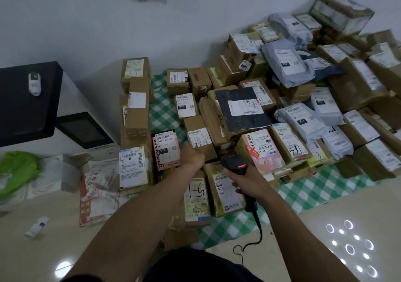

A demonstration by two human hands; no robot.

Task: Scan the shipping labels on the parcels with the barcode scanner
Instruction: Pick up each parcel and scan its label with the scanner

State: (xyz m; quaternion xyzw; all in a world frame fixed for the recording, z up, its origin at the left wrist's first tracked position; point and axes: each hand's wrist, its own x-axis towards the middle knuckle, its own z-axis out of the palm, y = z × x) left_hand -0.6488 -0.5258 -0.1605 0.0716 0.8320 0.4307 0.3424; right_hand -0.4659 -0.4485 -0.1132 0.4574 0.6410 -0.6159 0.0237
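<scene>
Many parcels, brown boxes and grey mailer bags with white shipping labels, lie piled on a green checked cloth (303, 192) on the floor. My right hand (249, 184) grips the handle of a black barcode scanner (235, 162), whose red light glows on top. The scanner's head points over the pile near a pink-labelled box (262, 151). My left hand (192, 154) reaches forward between a pink parcel (166, 149) and a brown parcel (198, 137). It holds the near end of the brown parcel, and its fingers are mostly hidden behind the hand.
The scanner's black cable (258, 225) trails down to the tiled floor. A black-topped white cabinet (26, 106) with a screen stands at the left. A green bag (17, 169) and flattened packaging (97, 192) lie beside it. The white wall backs the pile.
</scene>
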